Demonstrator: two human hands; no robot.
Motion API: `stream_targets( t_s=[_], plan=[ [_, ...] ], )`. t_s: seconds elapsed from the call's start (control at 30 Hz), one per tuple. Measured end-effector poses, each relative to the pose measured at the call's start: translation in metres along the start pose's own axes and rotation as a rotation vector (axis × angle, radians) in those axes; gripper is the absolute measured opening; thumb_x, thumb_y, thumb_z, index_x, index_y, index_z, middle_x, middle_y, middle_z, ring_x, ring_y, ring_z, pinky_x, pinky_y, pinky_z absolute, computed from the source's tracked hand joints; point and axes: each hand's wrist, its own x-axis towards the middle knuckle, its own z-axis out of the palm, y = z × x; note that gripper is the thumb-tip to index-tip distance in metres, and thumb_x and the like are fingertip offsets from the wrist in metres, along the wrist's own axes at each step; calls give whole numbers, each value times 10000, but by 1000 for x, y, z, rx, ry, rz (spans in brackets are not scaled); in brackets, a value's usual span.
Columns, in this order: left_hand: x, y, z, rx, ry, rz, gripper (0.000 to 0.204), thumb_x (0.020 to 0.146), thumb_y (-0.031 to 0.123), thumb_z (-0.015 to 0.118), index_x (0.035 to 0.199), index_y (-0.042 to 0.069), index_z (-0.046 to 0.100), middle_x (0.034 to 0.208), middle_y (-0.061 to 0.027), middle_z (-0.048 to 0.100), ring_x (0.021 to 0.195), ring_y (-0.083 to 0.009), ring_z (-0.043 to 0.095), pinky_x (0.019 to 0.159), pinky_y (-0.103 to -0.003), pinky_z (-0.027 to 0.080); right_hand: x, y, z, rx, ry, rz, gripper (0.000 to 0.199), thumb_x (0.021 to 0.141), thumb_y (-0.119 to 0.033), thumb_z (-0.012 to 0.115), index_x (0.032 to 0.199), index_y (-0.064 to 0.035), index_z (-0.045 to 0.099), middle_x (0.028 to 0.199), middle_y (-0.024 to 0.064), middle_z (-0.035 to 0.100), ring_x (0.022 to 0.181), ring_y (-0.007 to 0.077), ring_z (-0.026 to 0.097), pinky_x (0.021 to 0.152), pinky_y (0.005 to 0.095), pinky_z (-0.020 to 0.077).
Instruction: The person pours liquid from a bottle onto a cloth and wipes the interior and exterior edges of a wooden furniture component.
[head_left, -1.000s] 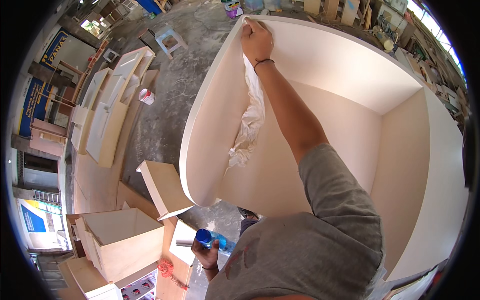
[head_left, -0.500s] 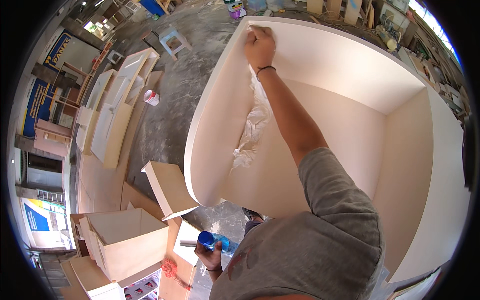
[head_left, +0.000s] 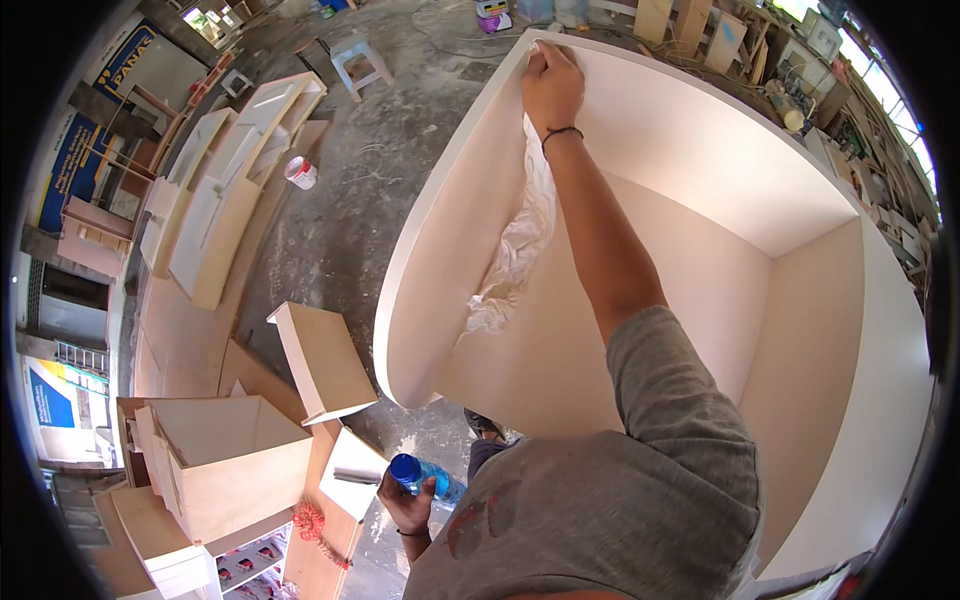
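Through the head camera I have my right hand (head_left: 553, 88) up at the far left corner of the big white cabinet (head_left: 445, 265), fingers curled together and pinching a gathered end of the white cloth (head_left: 518, 250). A scrap of it shows between the fingertips and the cabinet's rim, so I judge the fabric is bunched to give a firm hold at that edge, though I cannot tell how every finger sits. The rest of the cloth trails down, crumpled, along the inside of the cabinet's left wall, probably because only its one end is gripped. The cabinet's open side faces my camera, which likely explains why my arm can reach straight across it to the corner. My left hand (head_left: 408, 510) is beyond the cabinet's near left end, closed around the blue bottle (head_left: 440, 482), cap pointing away from my body. Carrying it there, I would say, keeps it outside the cabinet and apart from the cloth; whether its lower end touches my grey shirt (head_left: 580, 500) I cannot tell. Left of the cabinet's near end are a deep wooden box (head_left: 240, 465) and a shallower wooden tray (head_left: 325, 370); farther along that side, a small white-and-red tub (head_left: 300, 173) and a pale blue stool (head_left: 360, 65) are on the floor (head_left: 330, 235), well apart from both hands.
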Motion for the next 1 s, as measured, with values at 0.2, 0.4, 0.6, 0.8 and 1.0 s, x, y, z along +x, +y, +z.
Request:
stream_targets(
  t_s=[0.2,0.4,0.6,0.8,1.0],
  plan=[
    [1,0,-1,-25,6,25,561,698,513,782,830,3,591,687,-50,560,618,-158,534,572,-307,445,-19,13,-7,-103,-142,107,202,842,-132,576,1007,-93,685,984,106,675,890,340,644,781,424,512],
    [-8,-6,-4,-44,22,21,546,692,473,802,846,-6,590,718,-45,564,664,-142,535,600,-302,454,8,-2,-3,164,-77,20,240,809,-48,566,1019,-61,680,893,151,684,823,336,652,760,412,513],
    [-19,-3,-6,-99,62,-50,557,696,474,802,877,-14,604,758,-45,584,686,-145,547,619,-301,461,-39,37,2,111,-27,-39,308,834,-10,504,1099,-31,661,1036,162,658,899,313,647,804,370,519],
    [-23,-16,-11,-50,-5,-55,569,688,494,801,867,-10,607,741,-61,588,673,-171,555,614,-320,467,-28,13,1,-37,15,-214,341,833,-22,508,1135,-69,659,1023,122,655,898,296,637,790,396,519],
    [-20,-9,-5,-58,47,-20,562,743,506,753,897,-11,595,735,-56,590,690,-170,536,655,-332,453,-33,16,-10,-149,-144,-5,305,845,-73,543,1111,-120,685,950,90,645,855,300,643,760,401,522]
  ],
)
